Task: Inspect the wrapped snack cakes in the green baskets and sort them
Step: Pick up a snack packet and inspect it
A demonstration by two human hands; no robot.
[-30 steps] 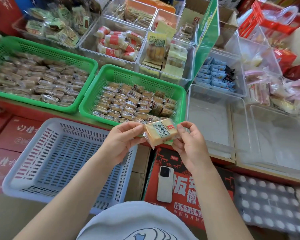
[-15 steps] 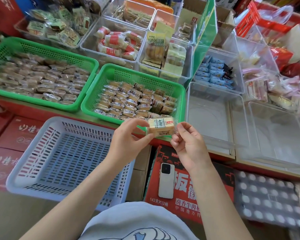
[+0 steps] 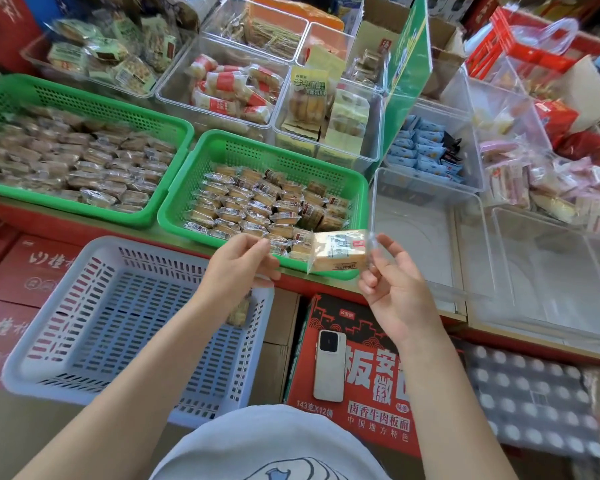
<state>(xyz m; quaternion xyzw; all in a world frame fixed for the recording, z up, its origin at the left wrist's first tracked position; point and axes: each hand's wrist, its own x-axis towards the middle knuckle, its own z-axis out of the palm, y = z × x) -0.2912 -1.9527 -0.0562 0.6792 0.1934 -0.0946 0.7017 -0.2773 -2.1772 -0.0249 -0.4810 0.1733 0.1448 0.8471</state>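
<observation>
Left green basket: the biggest, far left on the counter, filled edge to edge with dark wrapped cakes lying flat.

Right green basket: just beside it, their rims nearly touching. Its cakes sit in rows over the near two thirds; the far strip of floor is bare.

Blue basket: lower down in front of the green ones, under my left forearm. One pale wrapped piece seems to lie at its right wall, but it is blurred and I can't be sure.

Clear bin: right of the second green basket, behind my right hand.

Red carton: below my hands, with a white phone lying flat on it, long axis running away from me.

My left hand: palm facing away from me, fingers curled in, thumb and forefinger pinched together at the top. I cannot tell whether any wrapper is between them.

My right hand: palm toward me, wrist bent back, fingers loosely curled upward; the fingertips pinch the clear right end of the wrapper.

Cake: held in the air over the near right corner of the right green basket. Long axis runs left to right, printed face toward me, left end slightly lower. Motion-blurred.
</observation>
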